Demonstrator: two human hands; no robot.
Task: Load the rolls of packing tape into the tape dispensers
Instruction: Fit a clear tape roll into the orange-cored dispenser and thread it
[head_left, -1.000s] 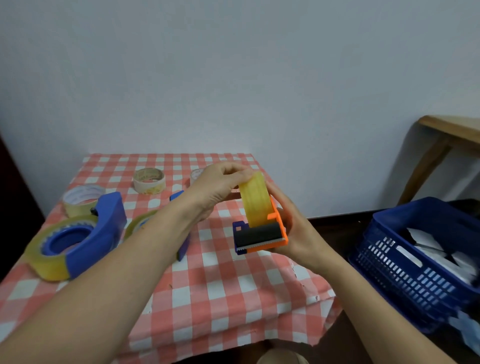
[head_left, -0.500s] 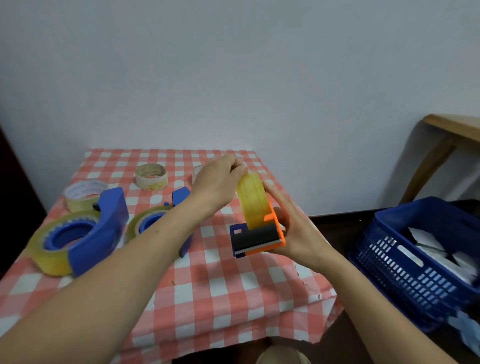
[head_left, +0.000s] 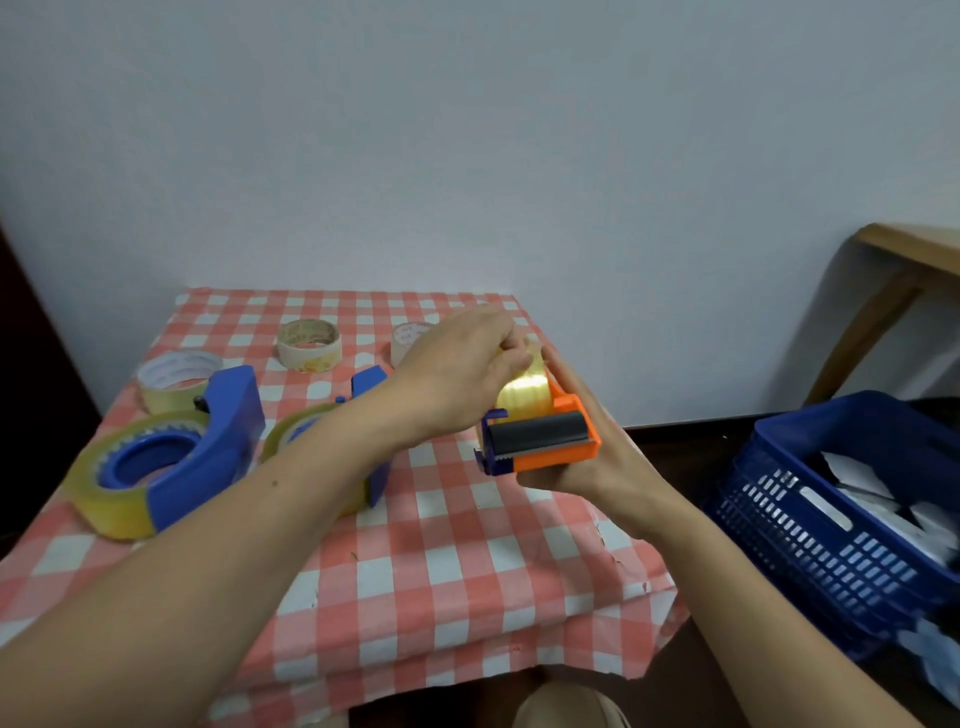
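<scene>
An orange and blue tape dispenser (head_left: 540, 441) with a black roller is held above the table's right edge by my right hand (head_left: 587, 457), which cups it from the right and below. A yellow tape roll (head_left: 522, 392) sits in it. My left hand (head_left: 457, 369) grips the roll's top from the left. On the table lie two blue dispensers with yellowish rolls, one at the left (head_left: 171, 457) and one (head_left: 332, 431) partly hidden behind my left forearm. Three loose rolls lie further back: (head_left: 179, 382), (head_left: 309, 345) and, half hidden by my left hand, (head_left: 410, 340).
The table (head_left: 441, 561) wears a red and white checked cloth and stands against a pale wall. A blue plastic crate (head_left: 831, 519) holding white items stands on the floor to the right. A wooden table leg (head_left: 872, 322) rises behind it.
The dispenser has tilted forward and down, so its roller faces up more. My left hand has pressed down over the roll's top. Both hands have shifted slightly away from me.
</scene>
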